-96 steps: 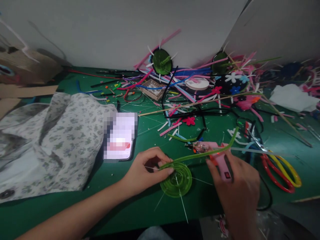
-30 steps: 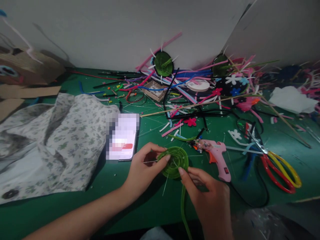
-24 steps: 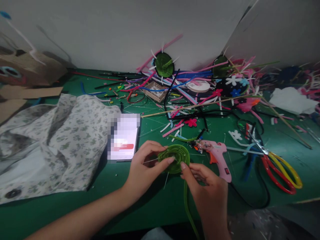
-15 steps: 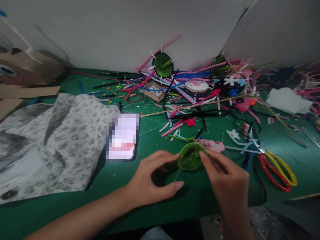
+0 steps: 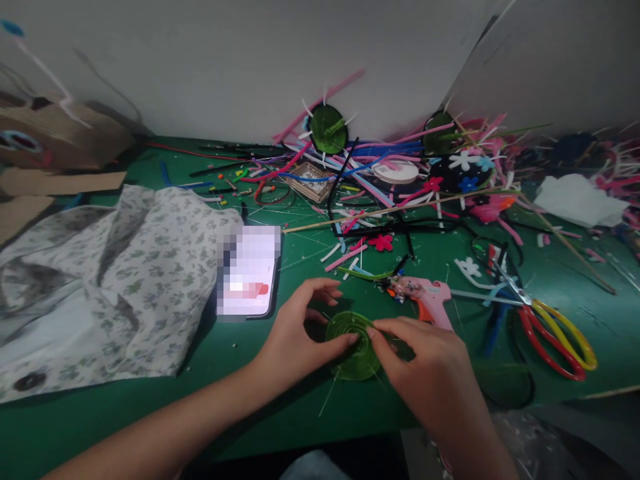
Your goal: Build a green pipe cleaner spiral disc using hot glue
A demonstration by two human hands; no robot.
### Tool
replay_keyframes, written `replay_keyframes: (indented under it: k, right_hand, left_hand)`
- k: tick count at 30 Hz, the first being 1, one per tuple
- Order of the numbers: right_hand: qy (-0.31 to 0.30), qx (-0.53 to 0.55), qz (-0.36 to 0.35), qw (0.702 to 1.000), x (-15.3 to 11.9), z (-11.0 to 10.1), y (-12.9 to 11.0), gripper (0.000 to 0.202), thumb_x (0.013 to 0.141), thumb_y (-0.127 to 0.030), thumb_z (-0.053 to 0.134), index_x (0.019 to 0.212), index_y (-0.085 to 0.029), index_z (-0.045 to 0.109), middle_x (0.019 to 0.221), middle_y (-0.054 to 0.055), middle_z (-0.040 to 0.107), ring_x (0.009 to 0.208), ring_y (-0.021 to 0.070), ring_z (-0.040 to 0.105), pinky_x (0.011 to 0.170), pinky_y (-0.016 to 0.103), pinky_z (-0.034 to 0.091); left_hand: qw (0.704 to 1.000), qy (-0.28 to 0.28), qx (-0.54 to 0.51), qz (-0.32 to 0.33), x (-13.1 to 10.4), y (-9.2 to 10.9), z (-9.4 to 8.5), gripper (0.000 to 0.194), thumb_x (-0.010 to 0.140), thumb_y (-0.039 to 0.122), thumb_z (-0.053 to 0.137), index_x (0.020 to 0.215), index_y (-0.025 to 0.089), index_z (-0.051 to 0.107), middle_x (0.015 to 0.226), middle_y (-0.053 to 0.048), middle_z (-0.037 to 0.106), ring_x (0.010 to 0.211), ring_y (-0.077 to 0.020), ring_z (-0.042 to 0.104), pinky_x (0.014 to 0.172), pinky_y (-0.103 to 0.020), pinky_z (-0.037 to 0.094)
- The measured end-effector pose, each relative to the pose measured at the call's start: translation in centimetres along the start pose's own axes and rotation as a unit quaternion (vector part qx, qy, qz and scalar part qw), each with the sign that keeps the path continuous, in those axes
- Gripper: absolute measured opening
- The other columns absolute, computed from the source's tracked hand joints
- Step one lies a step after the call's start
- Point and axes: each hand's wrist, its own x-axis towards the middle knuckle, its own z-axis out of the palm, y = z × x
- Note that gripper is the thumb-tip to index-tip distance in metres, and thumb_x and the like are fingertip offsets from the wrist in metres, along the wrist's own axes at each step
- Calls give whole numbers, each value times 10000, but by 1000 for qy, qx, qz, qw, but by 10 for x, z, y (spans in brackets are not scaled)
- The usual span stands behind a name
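Observation:
A small round green coil (image 5: 345,369), wound like a shallow bowl with thin glue-like strands trailing from it, is held just above the green table. My right hand (image 5: 425,367) pinches its right rim between thumb and fingertips. On the left, my left hand (image 5: 300,333) has its thumb laid over the middle of the coil, while its fingers curve apart beyond the far left rim. A pink glue gun (image 5: 430,293) with an orange trigger lies behind my right hand.
Scissors (image 5: 557,340) with red and yellow handles lie to the right. A phone (image 5: 253,267) and patterned cloth (image 5: 150,280) are on the left. Colourful pipe cleaners (image 5: 370,153), a wooden stick (image 5: 425,200) and green discs with black rims (image 5: 327,130) crowd the back.
The green coil has moved left and nearer to me, and its inside now faces up more. My left thumb has come onto it. More of the glue gun shows.

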Motion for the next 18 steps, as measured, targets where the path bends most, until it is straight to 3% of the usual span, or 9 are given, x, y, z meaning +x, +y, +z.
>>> replay_keyframes:
  k: [4, 9, 11, 14, 18]
  right_hand:
    - [-6, -5, 11, 1000, -1, 0, -1, 184, 830, -181, 543, 730, -196, 697, 712, 9, 720, 593, 168, 657, 569, 271, 437]
    - [-13, -8, 11, 1000, -2, 1, -3, 187, 823, -166, 536, 729, -200, 695, 715, 6, 717, 597, 165, 652, 560, 270, 405]
    - [-22, -10, 10, 1000, -2, 2, -4, 188, 817, -159, 537, 716, -202, 689, 694, -1, 707, 589, 164, 646, 555, 273, 395]
    - [-30, -11, 7, 999, -2, 3, -4, 191, 811, -150, 537, 702, -200, 685, 673, -6, 697, 579, 164, 642, 549, 277, 390]
    - [-31, -14, 17, 999, -4, 2, 3, 188, 820, -163, 544, 721, -201, 699, 703, 1, 710, 593, 165, 646, 559, 276, 402]
  left_hand:
    - [984, 55, 124, 117, 1, 2, -6, 351, 698, 221, 794, 976, 213, 580, 1121, -71, 585, 1079, -243, 552, 869, -381, 486]
    - [953, 19, 231, 193, 2, 2, -11, 92, 766, 279, 761, 815, 230, 700, 1197, -60, 605, 1113, -267, 529, 945, -436, 416]
    - [948, 17, 245, 201, 3, 0, -10, 15, 803, 251, 726, 799, 238, 719, 1198, -53, 623, 1112, -267, 528, 939, -437, 414]
    - [950, 21, 241, 195, 4, 0, -11, 53, 831, 217, 695, 787, 231, 721, 1173, -51, 648, 1102, -258, 537, 937, -426, 415]
    - [972, 76, 186, 122, 11, 3, -17, 55, 845, 225, 678, 792, 222, 694, 1095, -36, 669, 1056, -221, 574, 958, -389, 411]
